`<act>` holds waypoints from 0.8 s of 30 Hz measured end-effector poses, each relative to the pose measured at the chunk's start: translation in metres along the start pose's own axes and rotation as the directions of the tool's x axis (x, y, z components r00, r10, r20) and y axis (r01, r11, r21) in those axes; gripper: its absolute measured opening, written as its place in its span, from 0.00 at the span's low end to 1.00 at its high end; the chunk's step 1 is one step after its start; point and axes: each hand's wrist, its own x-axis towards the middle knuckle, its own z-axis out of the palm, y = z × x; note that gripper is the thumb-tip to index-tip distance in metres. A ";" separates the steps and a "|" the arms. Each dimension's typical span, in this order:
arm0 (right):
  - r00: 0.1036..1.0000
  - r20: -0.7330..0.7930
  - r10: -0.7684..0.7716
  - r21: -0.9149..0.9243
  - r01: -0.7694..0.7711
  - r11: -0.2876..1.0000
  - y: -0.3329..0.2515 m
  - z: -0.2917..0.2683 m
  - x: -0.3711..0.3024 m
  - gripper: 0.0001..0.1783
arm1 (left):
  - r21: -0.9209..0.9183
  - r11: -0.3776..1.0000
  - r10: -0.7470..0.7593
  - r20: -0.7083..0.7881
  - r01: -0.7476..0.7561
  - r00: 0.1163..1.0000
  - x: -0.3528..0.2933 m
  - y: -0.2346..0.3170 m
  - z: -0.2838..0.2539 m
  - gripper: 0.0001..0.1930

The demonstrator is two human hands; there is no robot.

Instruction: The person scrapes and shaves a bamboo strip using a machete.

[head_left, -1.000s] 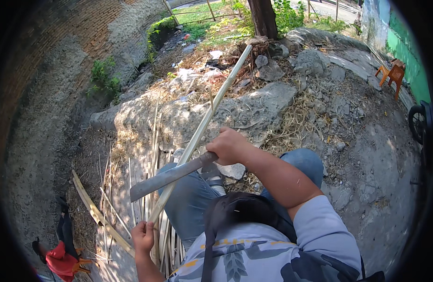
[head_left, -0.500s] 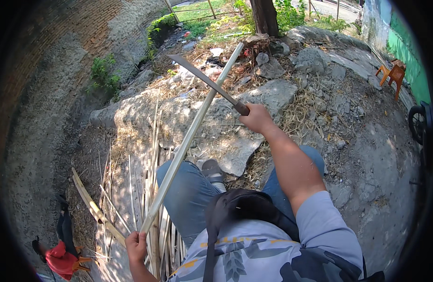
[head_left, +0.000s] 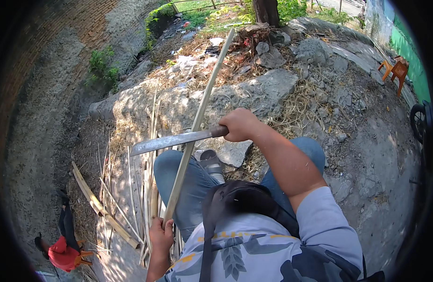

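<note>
My left hand is closed round the lower end of a long pale bamboo strip, which slants up and away to the right past my knee. My right hand grips the dark handle of a machete. Its broad grey blade points left and lies across the strip, about halfway along it; whether it bites into the bamboo I cannot tell. Left of my leg, several split bamboo strips lie on the ground. Farther left are curved split bamboo pieces.
Broken concrete slabs and rubble lie ahead, below a tree trunk. A brick wall runs along the left. A person in red sits at the lower left. Orange plastic chairs and a wheel stand at the right.
The machete has come down and nearer along the strip, its blade swinging from pointing up-left to nearly level. My left hand has shifted right, and the strip now stands steeper.
</note>
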 end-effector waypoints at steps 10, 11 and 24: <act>0.996 -0.093 0.008 -0.038 -0.012 0.999 0.013 0.005 0.000 0.11 | -0.215 0.910 -0.220 0.473 0.353 0.853 0.014 0.013 -0.018 0.12; 0.996 -0.091 -0.003 -0.050 -0.002 0.999 0.014 0.006 0.001 0.11 | -0.216 0.910 -0.219 0.473 0.354 0.853 0.015 0.008 -0.017 0.12; 0.997 -0.062 0.042 -0.051 -0.045 0.998 0.006 -0.002 -0.002 0.10 | -0.309 0.681 -0.237 0.766 0.664 0.598 0.019 0.014 -0.029 0.17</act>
